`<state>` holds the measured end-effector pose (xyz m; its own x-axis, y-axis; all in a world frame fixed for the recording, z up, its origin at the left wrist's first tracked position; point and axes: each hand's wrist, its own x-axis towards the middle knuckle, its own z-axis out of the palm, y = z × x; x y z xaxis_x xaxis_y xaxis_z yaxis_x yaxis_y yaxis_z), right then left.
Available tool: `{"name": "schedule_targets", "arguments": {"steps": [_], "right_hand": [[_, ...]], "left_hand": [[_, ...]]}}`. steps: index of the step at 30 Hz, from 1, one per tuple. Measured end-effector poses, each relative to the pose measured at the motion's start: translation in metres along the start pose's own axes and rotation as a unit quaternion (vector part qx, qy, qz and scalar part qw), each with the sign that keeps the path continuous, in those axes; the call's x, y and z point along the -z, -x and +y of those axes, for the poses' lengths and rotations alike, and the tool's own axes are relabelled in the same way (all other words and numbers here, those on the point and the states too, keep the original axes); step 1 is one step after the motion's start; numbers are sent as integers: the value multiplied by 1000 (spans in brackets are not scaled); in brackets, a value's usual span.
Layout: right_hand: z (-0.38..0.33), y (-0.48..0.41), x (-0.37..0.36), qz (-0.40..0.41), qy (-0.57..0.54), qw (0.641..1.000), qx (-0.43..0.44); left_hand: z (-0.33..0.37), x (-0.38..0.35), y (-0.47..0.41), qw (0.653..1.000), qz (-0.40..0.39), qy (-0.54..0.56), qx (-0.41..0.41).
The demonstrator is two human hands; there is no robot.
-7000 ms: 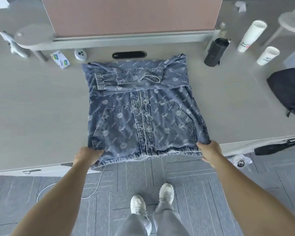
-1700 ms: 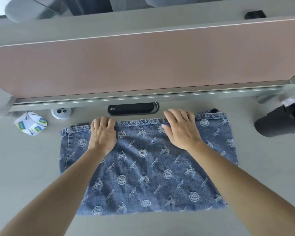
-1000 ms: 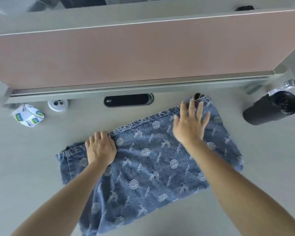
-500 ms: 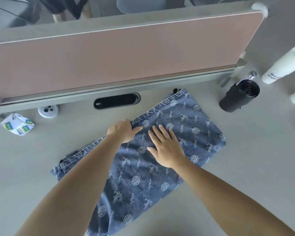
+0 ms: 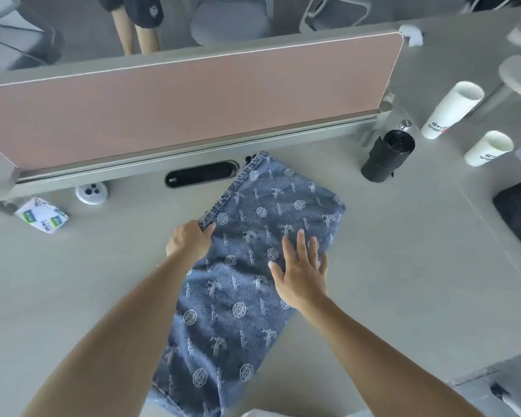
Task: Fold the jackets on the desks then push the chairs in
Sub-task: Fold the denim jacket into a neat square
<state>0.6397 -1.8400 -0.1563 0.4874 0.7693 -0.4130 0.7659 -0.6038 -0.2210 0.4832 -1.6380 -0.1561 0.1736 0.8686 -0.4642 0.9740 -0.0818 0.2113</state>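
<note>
The jacket (image 5: pixel 247 281) is blue denim, printed all over with pale round logos and small figures. It is folded into a long, narrow rectangle and lies flat on the desk (image 5: pixel 403 296), turned diagonally. One short end is close to the back edge, near its middle. The other end points toward the front edge. A stitched hem runs along its left long side.

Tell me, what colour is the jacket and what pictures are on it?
The jacket is blue denim with pale round logos and small figures; head view.
</note>
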Motion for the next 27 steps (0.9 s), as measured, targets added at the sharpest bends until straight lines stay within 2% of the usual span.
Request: {"name": "schedule_targets", "arguments": {"steps": [2,5,8,10,12,14,16,18,20,27], "right_hand": [[-24,7,-7,-19,-6,1000,13],[-51,10,-31,-96,2,995,33],[-58,0,-54,-97,54,991,70],[-58,-12,-51,-88,98,987,93],[-60,-13,-46,-64,149,982,99],[-64,7,-53,-11,139,985,103],[-64,43,-76,41,97,985,138],[-53,79,-104,55,85,981,165],[-38,98,-125,52,75,984,155],[-35,101,-129,47,80,986,137]], "left_hand": [[-28,-4,4,997,20,36,58],[-77,-14,8,985,27,91,146],[-114,-26,18,970,-7,131,206],[-119,-29,37,967,-8,147,206],[-117,-29,68,983,35,100,153],[-122,-36,100,995,95,-30,32],[-134,-56,125,981,114,-74,-138],[-147,-82,145,953,88,-113,-265],[-160,-105,153,936,63,-154,-310],[-165,-111,150,932,60,-166,-316]]}}
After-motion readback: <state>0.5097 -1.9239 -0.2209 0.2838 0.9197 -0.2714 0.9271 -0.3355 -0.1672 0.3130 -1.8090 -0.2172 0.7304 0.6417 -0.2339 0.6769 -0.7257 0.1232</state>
